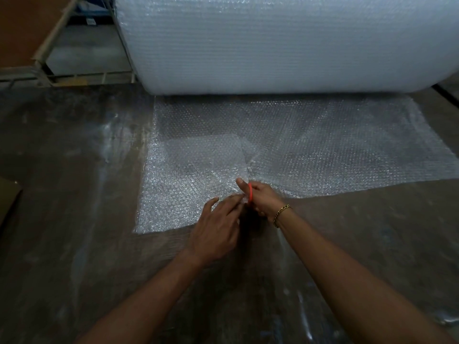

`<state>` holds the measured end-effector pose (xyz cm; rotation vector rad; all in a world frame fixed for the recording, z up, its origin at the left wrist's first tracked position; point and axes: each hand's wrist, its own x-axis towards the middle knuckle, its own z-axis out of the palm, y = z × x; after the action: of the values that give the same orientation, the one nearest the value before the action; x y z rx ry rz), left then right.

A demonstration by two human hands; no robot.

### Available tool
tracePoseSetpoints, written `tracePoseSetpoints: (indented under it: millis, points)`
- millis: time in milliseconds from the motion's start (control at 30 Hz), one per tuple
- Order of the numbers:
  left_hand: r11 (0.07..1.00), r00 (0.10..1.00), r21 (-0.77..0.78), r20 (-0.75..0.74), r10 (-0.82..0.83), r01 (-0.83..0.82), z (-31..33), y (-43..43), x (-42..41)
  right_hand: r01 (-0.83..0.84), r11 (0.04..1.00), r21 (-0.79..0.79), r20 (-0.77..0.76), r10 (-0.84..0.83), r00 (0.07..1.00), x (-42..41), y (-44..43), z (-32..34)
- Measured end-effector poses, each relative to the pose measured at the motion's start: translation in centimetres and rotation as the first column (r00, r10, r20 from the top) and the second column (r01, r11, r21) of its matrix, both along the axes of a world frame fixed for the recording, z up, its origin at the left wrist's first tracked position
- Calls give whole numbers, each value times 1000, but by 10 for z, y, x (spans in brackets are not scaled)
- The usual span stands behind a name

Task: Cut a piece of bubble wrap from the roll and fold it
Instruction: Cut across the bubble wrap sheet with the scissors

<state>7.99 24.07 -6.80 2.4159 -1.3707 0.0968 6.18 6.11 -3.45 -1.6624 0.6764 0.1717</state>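
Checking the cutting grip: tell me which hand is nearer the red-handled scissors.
Right. The right hand grips the red-handled scissors; the left hand rests just left of them, on the bubble wrap sheet.

right hand (264,198) mostly hides orange tool (250,192)

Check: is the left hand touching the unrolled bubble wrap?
Touching. The head view shows the left hand fingers-down on the bubble wrap, beside the right hand gripping red-handled scissors.

Big white bubble wrap roll (285,45) on side; clear sheet (323,150) unrolled flat toward viewer.
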Motion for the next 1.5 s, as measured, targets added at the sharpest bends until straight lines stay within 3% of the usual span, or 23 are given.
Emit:
tracePoseSetpoints:
  millis: [600,800,933,1067,1500]
  points:
    - [1000,1000,-14,3,-11,11,5,-2,2,-9,1000,24,-160,13,987,11,-6,10]
    - [990,996,115,-26,80,-76,2,-6,5,7,1000,29,-154,-3,988,8,-10,4]
    - [984,998,171,29,50,-54,1,-13,3,5,999,38,-162,1,987,9,-15,6]
    - [992,996,111,65,61,-68,0,-8,1,-38,997,70,-226,53,973,8,-14,4]
    - [996,994,67,101,47,-54,4,-3,4,-16,998,63,-164,26,986,19,-7,6]
